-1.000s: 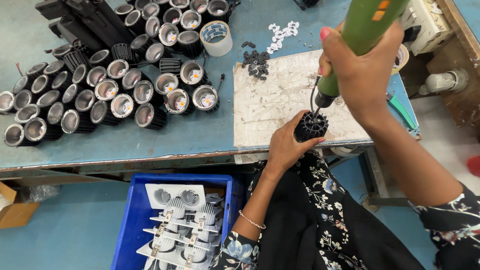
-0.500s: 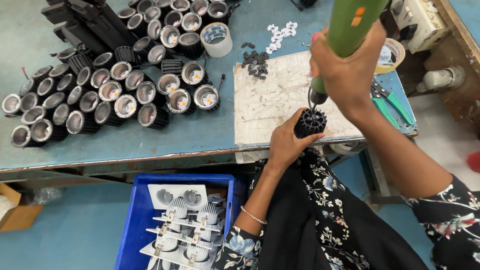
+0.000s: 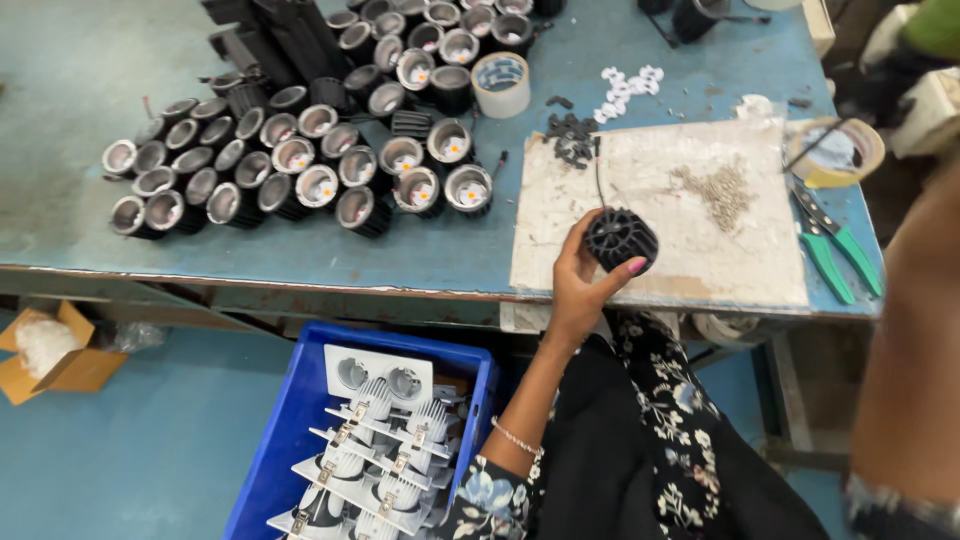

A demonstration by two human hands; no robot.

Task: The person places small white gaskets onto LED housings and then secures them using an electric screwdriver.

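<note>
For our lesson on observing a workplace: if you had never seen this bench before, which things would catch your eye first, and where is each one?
First, the left hand gripping a black finned lamp housing over the pale work board at the table's front edge. Next, the crowd of round lamp units massed across the left of the blue table. Below the table, a blue crate holds white fittings, and green-handled pliers lie at the right.

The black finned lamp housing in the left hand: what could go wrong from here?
1. The left hand holds the black finned lamp housing only at its side, near the table edge; it might slip and fall toward the blue crate.
2. Its thin wire sticks up and might snag.
3. The loose screws close by could scatter if bumped.
</note>
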